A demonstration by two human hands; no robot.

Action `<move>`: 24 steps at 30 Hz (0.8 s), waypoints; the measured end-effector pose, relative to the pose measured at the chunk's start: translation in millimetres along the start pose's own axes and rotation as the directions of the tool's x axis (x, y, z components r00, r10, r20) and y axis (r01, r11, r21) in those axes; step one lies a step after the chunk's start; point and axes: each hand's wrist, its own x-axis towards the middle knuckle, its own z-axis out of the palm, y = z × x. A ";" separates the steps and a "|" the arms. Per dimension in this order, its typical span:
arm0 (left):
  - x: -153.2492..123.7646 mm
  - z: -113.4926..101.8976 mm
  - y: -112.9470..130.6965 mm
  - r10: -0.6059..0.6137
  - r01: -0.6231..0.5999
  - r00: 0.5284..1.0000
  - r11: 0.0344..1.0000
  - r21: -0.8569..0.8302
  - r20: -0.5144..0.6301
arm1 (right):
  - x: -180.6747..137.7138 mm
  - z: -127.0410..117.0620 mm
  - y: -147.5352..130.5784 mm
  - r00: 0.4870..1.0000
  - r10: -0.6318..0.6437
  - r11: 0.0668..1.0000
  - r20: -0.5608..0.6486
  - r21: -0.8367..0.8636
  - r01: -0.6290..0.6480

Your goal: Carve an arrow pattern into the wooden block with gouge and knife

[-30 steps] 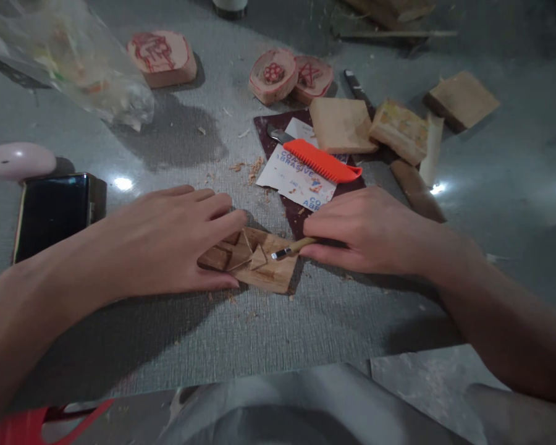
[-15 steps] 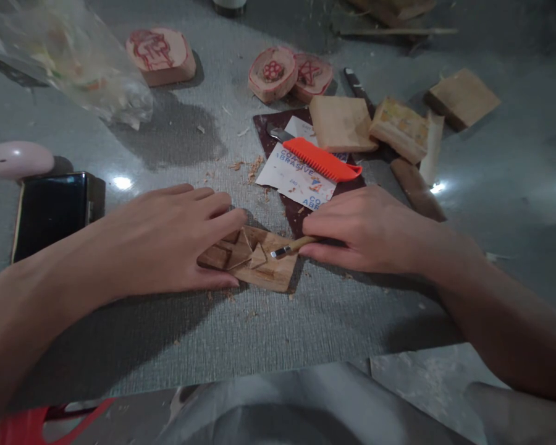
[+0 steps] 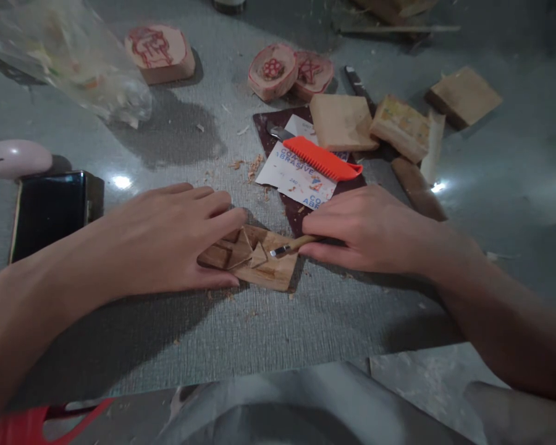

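Observation:
A flat wooden block point(image 3: 271, 269) with a carved star-like relief lies on the grey mat. My left hand point(image 3: 171, 238) rests flat over its left half, fingers stretched out and pressing it down. My right hand point(image 3: 368, 228) is closed round a small carving tool point(image 3: 291, 246) with a wooden handle and a metal tip. The tip touches the block's right part, beside a raised triangle. Wood shavings lie around the block.
An orange comb point(image 3: 323, 159) lies on abrasive paper sheets point(image 3: 296, 176). Plain wooden blocks point(image 3: 341, 122) and red-marked carved rounds point(image 3: 273, 79) sit beyond. A plastic bag point(image 3: 74, 59) is at far left, a dark box point(image 3: 50, 210) and a pink object point(image 3: 13, 157) nearer.
Nothing has visibly changed beyond a slight shift of the view; both hands stay on the block and tool.

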 end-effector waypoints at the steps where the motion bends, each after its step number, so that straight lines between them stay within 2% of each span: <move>1: 0.3 -0.1 0.3 0.003 -0.003 1.000 1.000 0.002 0.003 | 0.1 -0.1 -0.1 1.000 0.003 1.000 0.002 0.002 -0.003; 9: 0.1 1.8 -1.1 -0.020 0.019 1.000 0.998 -0.058 -0.017 | -0.8 -0.9 -0.2 1.000 0.013 1.000 0.009 0.000 -0.013; 16: -0.8 1.2 -0.2 0.001 0.000 1.000 1.000 0.018 -0.023 | -0.5 -1.1 -1.4 1.000 0.018 1.000 0.021 0.003 -0.018; 24: -1.5 2.4 -2.4 0.025 -0.025 1.000 1.000 0.013 -0.012 | -0.2 -0.9 -1.4 0.999 0.023 1.000 0.025 -0.006 -0.022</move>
